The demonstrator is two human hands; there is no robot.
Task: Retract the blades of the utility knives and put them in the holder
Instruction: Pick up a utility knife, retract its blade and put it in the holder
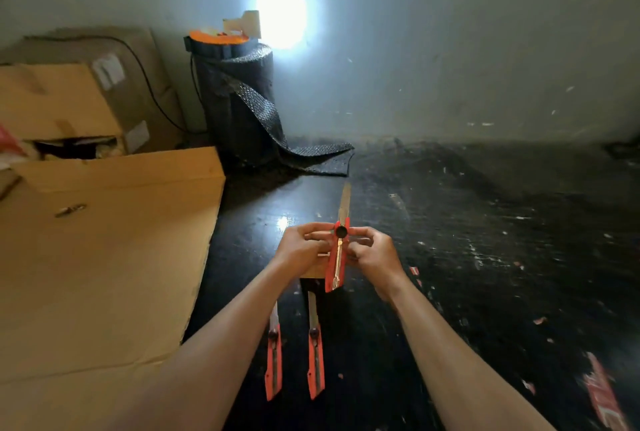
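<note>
Together both hands (304, 247) (372, 250) pinch one red knife (336, 264) — blade (344, 203) fully extended.

Dim room; harsh glare on the wall (282, 13) ahead, soft blur, edges bowed by wide-angle

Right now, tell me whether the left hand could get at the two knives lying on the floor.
Probably not yet: the left hand and right hand both grip the raised knife. The two floor knives lie uncovered, apart from the left forearm crossing one.
</note>
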